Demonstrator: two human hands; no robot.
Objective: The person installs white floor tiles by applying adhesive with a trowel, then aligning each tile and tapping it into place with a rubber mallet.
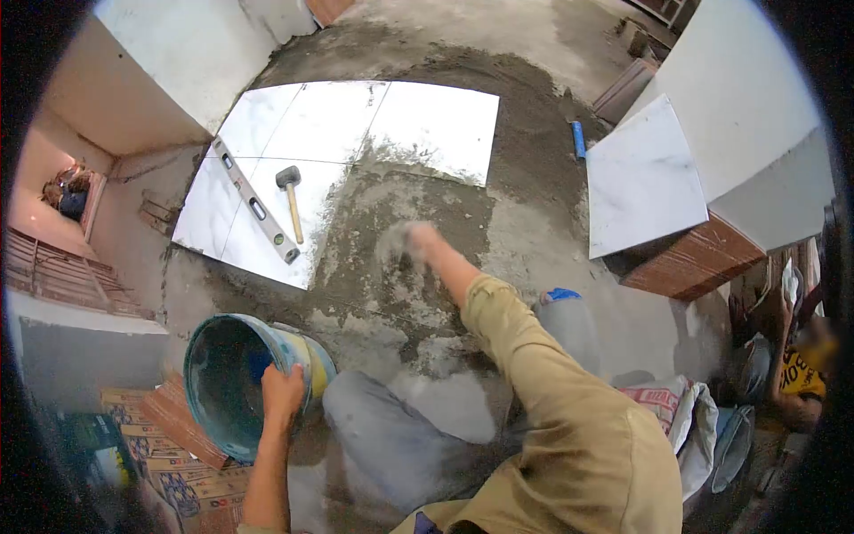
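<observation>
At the far left, beside a low wall, several printed cardboard pieces [200,485] lie on the floor; overlaps keep me from counting them. One reddish-brown slab [182,418] rests against them. Next comes one bucket [218,392], tilted so that its open mouth shows, with a bluish-green inside and some yellow on its outer wall. The one left hand [283,389] holds it by the rim, fingers curled over the edge and pinching it.

Above the bucket, five white marbled tiles [436,129] lie on the floor, three in the far row and two in the near row. One spirit level [249,194], with three windows, lies diagonally across the left-hand tiles. Just right of it, one mallet [294,200] lies on the near row, its dark head pointing away and its wooden handle toward the person.

To the right of the near row spreads one patch of grey mortar [365,209], with pale powder on it and on the tile edges around it. The one right hand [415,240] is out over this patch, in a light haze; it is blurred, so I cannot tell whether its fingers are spread or pressed together, or whether they hold anything.

Further right, one blue cylinder [578,140] is near one more marbled tile [645,182], which leans upright against one brown stack [698,258]. Nearer the person is one pale sack [698,427] with red lettering, and at the far right one yellow item [803,372] with black letters
</observation>
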